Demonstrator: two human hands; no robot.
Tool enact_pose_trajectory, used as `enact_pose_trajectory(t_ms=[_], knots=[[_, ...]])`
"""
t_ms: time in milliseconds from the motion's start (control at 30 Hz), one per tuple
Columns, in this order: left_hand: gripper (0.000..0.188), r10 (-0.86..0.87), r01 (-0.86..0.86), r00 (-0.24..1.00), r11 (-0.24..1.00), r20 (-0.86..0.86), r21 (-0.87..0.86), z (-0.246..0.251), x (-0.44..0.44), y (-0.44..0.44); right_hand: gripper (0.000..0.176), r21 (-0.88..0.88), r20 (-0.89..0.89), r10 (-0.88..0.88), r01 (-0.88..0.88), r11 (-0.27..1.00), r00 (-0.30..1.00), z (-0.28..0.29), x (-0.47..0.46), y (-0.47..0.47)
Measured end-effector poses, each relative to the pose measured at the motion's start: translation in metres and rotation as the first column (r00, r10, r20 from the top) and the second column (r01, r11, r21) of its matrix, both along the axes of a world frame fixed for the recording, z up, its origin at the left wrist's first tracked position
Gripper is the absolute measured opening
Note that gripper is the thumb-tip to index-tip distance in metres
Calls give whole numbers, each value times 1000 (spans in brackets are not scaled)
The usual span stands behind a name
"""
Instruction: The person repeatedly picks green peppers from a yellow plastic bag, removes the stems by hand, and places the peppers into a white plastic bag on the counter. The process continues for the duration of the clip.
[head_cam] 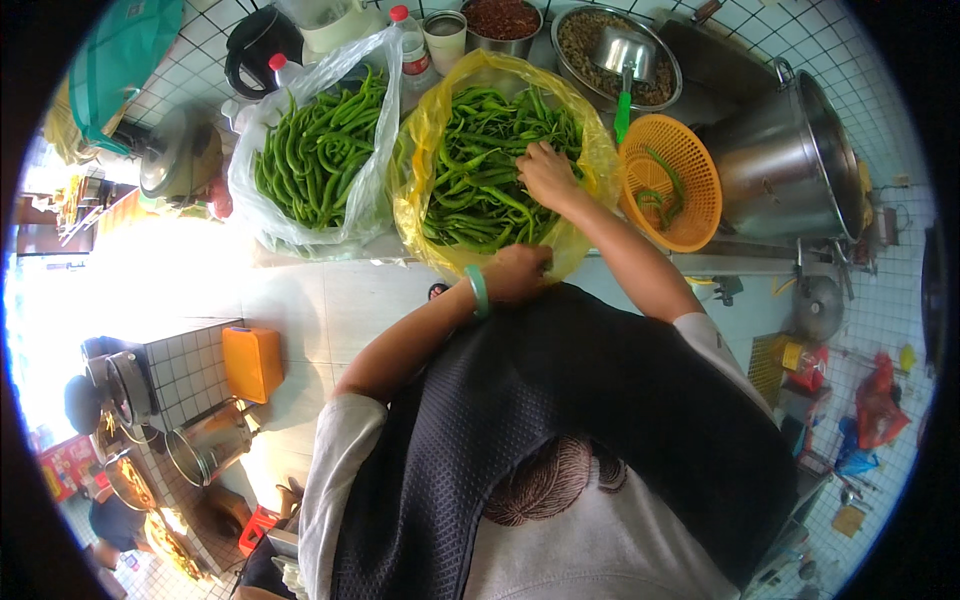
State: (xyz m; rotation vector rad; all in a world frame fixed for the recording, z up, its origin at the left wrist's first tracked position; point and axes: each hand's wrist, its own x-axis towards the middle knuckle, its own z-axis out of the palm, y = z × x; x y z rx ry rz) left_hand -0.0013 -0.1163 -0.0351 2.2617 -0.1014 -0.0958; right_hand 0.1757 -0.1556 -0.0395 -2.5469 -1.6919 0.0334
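Observation:
A yellow plastic bag point(420, 191) stands wide-mouthed before me, filled with long green chili peppers point(480, 176). My right hand point(547, 176) is on the peppers at the bag's right side, fingers bent down among them; whether it grips one is hidden. At the bag's front rim is my left hand point(521, 271), with a pale green bangle on the wrist. Its fingers are curled, and what they hold, if anything, cannot be made out. An orange plastic colander point(701, 187) to the right contains a few green peppers point(671, 184).
Left of the yellow bag, a clear plastic bag point(244, 169) holds more green peppers. Behind stand a red-capped bottle point(414, 64), a pot of red chili flakes point(502, 19) and a steel bowl point(675, 82) with a green-handled scoop point(622, 116). A large steel pot point(780, 165) stands right.

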Motion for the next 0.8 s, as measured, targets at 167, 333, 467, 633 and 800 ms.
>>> enact_pose_trajectory(t_ms=[167, 333, 467, 633, 800], knots=[[10, 589, -718, 586, 58, -557, -694, -3, -5, 53, 16, 33, -361, -7, 20, 999, 933, 37, -13, -2], [20, 409, -647, 626, -204, -664, -735, -4, 2, 71, 12, 189, -418, 458, -418, 888, 784, 44, -61, -2], [21, 313, -791, 527, -160, -790, -591, -8, -6, 74, 12, 189, -667, 517, -549, 814, 537, 45, -63, 12], [6, 321, -737, 615, -93, -721, -670, -15, -17, 88, 15, 201, -830, 459, -598, 776, 317, 51, -47, 27], [10, 652, -659, 546, -53, -526, -751, -2, -28, 103, 15, -164, -114, 100, -118, 979, 988, 47, -22, 36]])
